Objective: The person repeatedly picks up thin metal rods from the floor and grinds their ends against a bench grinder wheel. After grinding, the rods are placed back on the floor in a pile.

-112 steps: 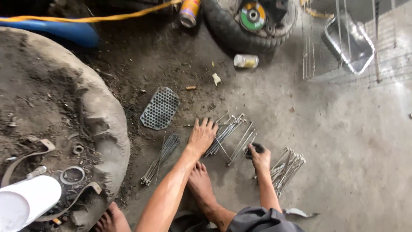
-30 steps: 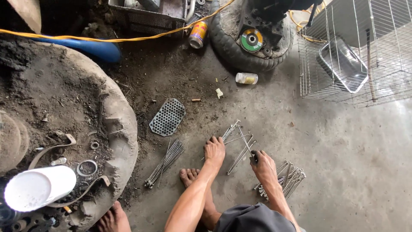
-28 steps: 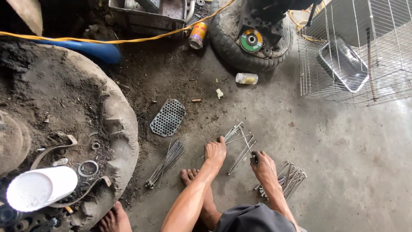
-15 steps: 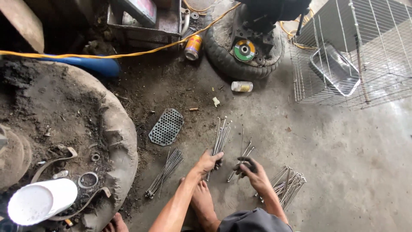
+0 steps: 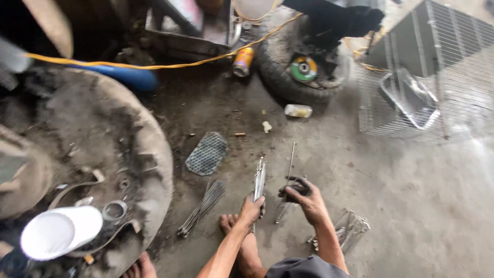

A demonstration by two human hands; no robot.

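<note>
While upright in left hand [image 5: 251,210]: rod bundle [image 5: 259,177].

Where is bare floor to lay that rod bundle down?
Bare concrete lies right of the right hand, below the wire cage. Crowded: the loose rods and mesh piece beside the left hand, which holds the rod bundle.

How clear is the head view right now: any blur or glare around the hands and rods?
Head view: motion blur smears everything; left hand gripping a rod bundle is soft, right hand likewise; the wire cage looks washed out by daylight; top-left corner dark.
</note>
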